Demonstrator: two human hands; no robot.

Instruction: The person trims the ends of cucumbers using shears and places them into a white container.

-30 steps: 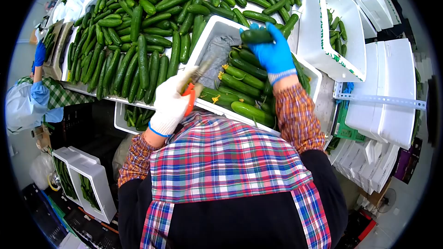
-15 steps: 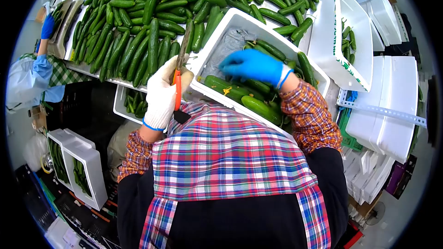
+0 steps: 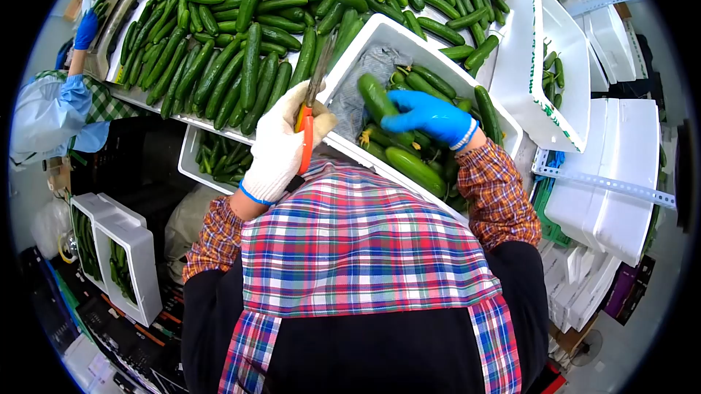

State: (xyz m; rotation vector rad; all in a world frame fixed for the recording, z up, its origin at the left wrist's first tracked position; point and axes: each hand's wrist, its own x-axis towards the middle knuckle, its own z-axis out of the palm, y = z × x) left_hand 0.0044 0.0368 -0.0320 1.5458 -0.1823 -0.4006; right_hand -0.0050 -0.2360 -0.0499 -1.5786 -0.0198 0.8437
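Note:
My left hand (image 3: 281, 142), in a white knit glove, is wrapped round scissors with orange handles (image 3: 307, 142); their blades point up, away from me. In a blue glove, my right hand (image 3: 427, 116) grips a cucumber (image 3: 376, 96) over a white foam box (image 3: 365, 29). Inside that box lie several more cucumbers (image 3: 413, 170), some with yellow blossoms, and a grey crumpled liner (image 3: 350, 94) shows at its left end. Beyond the box a large heap of cucumbers (image 3: 252, 58) covers the table.
Another foam box (image 3: 573, 102) with a few cucumbers stands at the right, near white stacked boxes (image 3: 602, 175). A low box (image 3: 191, 167) sits under the table's front edge. At the far left is a co-worker (image 3: 44, 120) with a blue-gloved hand. More boxes (image 3: 150, 277) stand lower left.
My right hand has reached down into the box and now holds a cucumber at its left side. The cucumber it held a second ago is out of it. My left hand has shifted slightly rightward.

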